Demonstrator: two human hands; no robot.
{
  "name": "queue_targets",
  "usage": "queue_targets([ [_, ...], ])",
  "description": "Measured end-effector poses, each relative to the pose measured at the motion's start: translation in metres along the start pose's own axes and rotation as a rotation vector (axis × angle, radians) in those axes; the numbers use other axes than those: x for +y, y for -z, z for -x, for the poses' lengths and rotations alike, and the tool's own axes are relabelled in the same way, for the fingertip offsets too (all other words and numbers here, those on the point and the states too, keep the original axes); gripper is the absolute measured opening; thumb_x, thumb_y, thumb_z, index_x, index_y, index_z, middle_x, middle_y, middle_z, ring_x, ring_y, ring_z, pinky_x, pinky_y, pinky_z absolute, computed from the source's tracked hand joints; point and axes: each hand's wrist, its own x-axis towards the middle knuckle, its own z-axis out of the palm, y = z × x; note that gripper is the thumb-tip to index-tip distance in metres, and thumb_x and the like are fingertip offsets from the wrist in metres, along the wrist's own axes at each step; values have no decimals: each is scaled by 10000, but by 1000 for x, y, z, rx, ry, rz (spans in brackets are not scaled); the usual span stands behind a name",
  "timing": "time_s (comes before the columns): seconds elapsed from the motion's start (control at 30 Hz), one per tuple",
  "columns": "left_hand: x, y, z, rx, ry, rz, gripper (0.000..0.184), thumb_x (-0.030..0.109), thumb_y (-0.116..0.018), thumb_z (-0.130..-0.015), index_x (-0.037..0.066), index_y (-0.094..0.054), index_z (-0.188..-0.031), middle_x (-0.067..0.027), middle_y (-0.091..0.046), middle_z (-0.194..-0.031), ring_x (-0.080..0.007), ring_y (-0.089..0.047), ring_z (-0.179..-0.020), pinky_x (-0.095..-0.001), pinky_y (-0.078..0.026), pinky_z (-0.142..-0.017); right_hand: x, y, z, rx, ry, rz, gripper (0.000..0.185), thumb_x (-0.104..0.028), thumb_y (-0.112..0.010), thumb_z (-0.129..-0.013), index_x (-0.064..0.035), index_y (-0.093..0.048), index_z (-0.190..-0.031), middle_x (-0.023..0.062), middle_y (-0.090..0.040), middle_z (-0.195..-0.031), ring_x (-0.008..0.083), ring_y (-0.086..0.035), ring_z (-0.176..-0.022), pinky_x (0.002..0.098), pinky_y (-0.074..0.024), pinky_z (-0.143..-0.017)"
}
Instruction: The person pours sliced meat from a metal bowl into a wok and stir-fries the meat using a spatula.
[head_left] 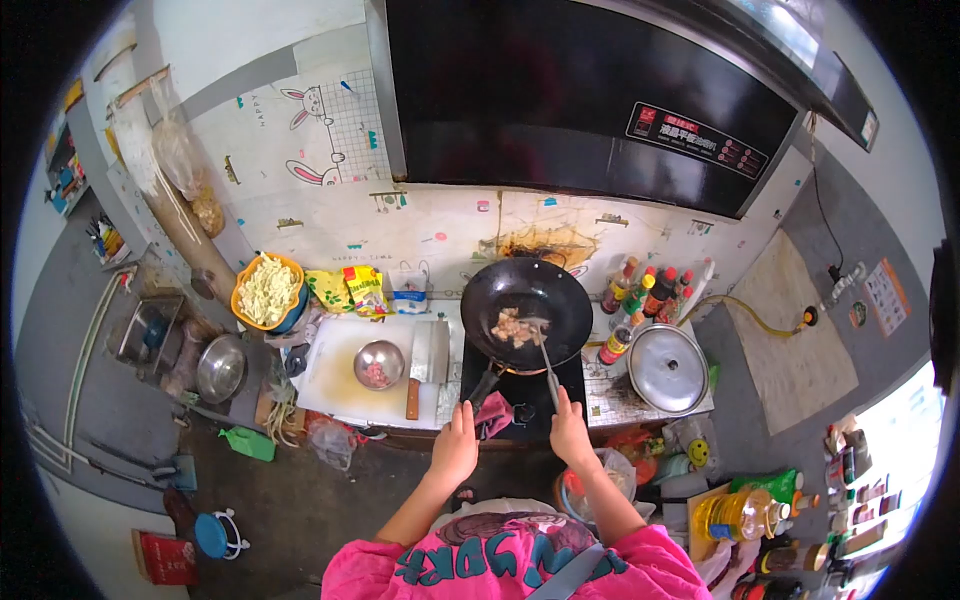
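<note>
A black wok [565, 292] sits on the stove with pieces of meat [515, 327] in it. My left hand [456, 442] is closed round the wok's black handle [484, 386]. In my right hand [571, 432] is the handle of a metal spatula [548, 367], whose blade lies among the meat. Left of the wok, a white cutting board [327, 372] bears a metal bowl [379, 350] with pinkish meat inside. A cleaver [430, 352] with a wooden handle lies at the board's right side.
An orange-rimmed basin [239, 312] of pale cut food stands at the back left beside yellow packets [366, 290]. Right of the wok are several sauce bottles [615, 345] and a round metal lid [668, 368]. A black range hood [590, 100] hangs above the stove.
</note>
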Motion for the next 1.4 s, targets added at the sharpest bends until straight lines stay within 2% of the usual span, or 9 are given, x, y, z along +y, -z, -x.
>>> queue_targets([
  [0.23, 3, 2, 2, 6, 25, -8, 676, 75, -602, -728, -66, -280, -1306, -239, -367, -1279, -366, -546, -903, -414, -476, -762, 10, -33, -5, -135, 55, -97, 659, -37, -582, -775, -19, -265, -1352, 280, -443, -1048, 378, -550, -866, 394, -468, -784],
  [0.33, 6, 8, 3, 37, 34, -3, 673, 69, -601, -727, -68, -281, -1303, -243, -353, -1291, -374, -527, -949, -414, -468, -793, -6, -24, -9, -312, -130, -325, 672, -75, -609, -783, -21, -261, -1356, 243, -477, -1019, 322, -589, -785, 345, -489, -744],
  [0.43, 9, 6, 11, 33, 50, 45, 698, 73, -611, -733, -79, -251, -1311, -279, -329, -1292, -413, -454, -1069, -418, -415, -892, 15, -34, -17, -362, 68, -458, 631, -110, -607, -799, -12, -298, -1340, 227, -502, -1025, 295, -613, -762, 320, -496, -732],
  [0.53, 13, 7, 13, 14, 83, 124, 717, 75, -619, -734, -94, -230, -1312, -315, -303, -1294, -445, -377, -1161, -429, -349, -976, 1, -14, -14, -393, 153, -198, 586, -133, -599, -804, 0, -344, -1315, 233, -511, -1068, 298, -617, -821, 328, -495, -750],
  [0.57, 14, 7, 14, 26, 85, 122, 717, 74, -619, -733, -98, -230, -1310, -318, -299, -1296, -447, -374, -1164, -433, -346, -978, -20, 2, -13, -470, 114, -137, 565, -157, -596, -806, 10, -371, -1297, 283, -463, -1186, 349, -575, -985, 361, -461, -849],
  [0.77, 9, -3, 19, 133, 102, 168, 750, 122, -639, -732, -121, -216, -1302, -331, -327, -1283, -454, -360, -1176, -442, -320, -993, -46, -2, -11, -460, 352, -21, 668, -184, -598, -797, 58, -276, -1329, 334, -246, -1357, 427, -240, -1288, 389, -267, -1048],
  [0.87, -1, 1, 20, 185, 96, 246, 737, 118, -640, -725, -103, -238, -1303, -301, -365, -1263, -429, -390, -1154, -438, -332, -980, -63, -17, -11, -430, 411, -63, 694, -188, -605, -793, 74, -253, -1330, 335, -235, -1360, 433, -225, -1291, 405, -239, -1061],
  [1.27, -134, 43, 1, 102, 107, 498, 805, 126, -654, -726, -83, -171, -1335, -307, -223, -1367, -442, -266, -1261, -432, -249, -1042, -168, -116, -40, -351, 488, -100, 715, -158, -610, -783, 131, -221, -1308, 343, -215, -1361, 446, -211, -1293, 430, -222, -1064],
  [1.4, -202, 57, -5, 89, 119, 378, 744, 103, -641, -728, -84, -230, -1320, -325, -251, -1339, -484, -351, -1180, -469, -340, -966, -202, -180, -59, -399, 427, -48, 719, -180, -601, -807, 116, -201, -1326, 309, -221, -1379, 408, -213, -1307, 403, -215, -1070],
])
